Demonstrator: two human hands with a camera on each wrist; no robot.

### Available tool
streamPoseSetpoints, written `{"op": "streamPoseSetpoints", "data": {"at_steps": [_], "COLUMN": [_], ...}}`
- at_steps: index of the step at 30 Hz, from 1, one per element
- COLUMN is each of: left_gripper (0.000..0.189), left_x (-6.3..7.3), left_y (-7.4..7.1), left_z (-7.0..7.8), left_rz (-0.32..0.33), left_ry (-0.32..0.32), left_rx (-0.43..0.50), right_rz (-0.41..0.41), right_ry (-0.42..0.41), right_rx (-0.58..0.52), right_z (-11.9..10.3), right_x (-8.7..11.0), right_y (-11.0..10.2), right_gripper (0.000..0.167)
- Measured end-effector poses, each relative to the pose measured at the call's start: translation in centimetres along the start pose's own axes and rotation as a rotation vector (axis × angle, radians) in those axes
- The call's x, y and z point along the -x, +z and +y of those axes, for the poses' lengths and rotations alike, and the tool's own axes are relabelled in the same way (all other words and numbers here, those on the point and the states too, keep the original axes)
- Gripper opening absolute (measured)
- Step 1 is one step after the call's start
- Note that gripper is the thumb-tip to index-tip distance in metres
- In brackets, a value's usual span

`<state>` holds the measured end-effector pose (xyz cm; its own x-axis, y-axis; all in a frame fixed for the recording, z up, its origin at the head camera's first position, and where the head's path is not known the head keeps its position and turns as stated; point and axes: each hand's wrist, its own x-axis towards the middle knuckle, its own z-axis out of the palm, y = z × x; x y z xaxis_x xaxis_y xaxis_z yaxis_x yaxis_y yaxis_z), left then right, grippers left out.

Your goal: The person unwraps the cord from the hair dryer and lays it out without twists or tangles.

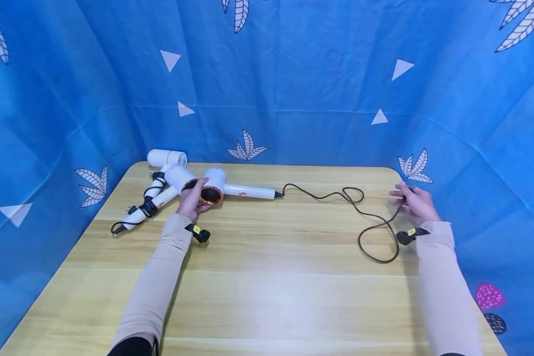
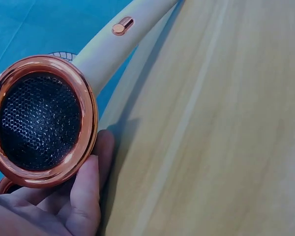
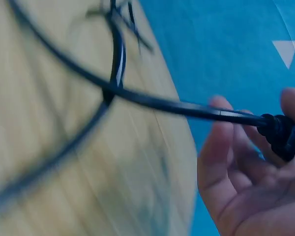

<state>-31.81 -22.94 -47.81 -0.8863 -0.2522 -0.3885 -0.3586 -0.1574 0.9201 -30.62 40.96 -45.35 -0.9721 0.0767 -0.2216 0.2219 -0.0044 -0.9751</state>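
Observation:
My left hand (image 1: pixel 190 201) holds the barrel of a white hair dryer (image 1: pixel 251 192) near the back of the table. In the left wrist view, its copper-coloured ring (image 2: pixel 91 125) surrounds a dark mesh, and my thumb and fingers lie against the lower rim. The handle, with a copper-coloured switch (image 2: pixel 123 26), points to the right. From its end a black cord (image 1: pixel 322 197) runs loosely across to my right hand (image 1: pixel 417 203), looping once on the way. Between thumb and fingers, that hand pinches the black plug (image 3: pixel 284 140) at the cord's end.
Left of the held dryer lie two more white hair dryers, one (image 1: pixel 135 217) in front with its cord wrapped round the handle, the other (image 1: pixel 162 158) behind it. A blue patterned curtain (image 1: pixel 285 133) hangs round the wooden table (image 1: pixel 285 277).

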Motion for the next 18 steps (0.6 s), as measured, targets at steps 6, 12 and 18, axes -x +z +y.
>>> {"op": "streamPoseSetpoints", "data": {"at_steps": [6,12,18], "left_gripper": [0.064,0.07,0.078], "left_x": [0.1,0.2,0.3], "left_y": [-0.1,-0.2,0.2], "left_z": [0.9,1.5,1.4], "left_rz": [-0.018,-0.037,-0.043], "left_ry": [-0.018,-0.023,-0.018], "left_rx": [-0.03,-0.078,-0.151], "right_rz": [0.565,0.897,0.847], "right_ry": [-0.127,-0.343,-0.542], "right_rx": [0.347,0.48,0.786], "right_z": [-1.3,-2.2,-2.4], "right_x": [2.1,4.6,6.7], "right_y": [-3.4,-5.0,-4.2], "right_gripper": [0.029,0.042,0.042]}}
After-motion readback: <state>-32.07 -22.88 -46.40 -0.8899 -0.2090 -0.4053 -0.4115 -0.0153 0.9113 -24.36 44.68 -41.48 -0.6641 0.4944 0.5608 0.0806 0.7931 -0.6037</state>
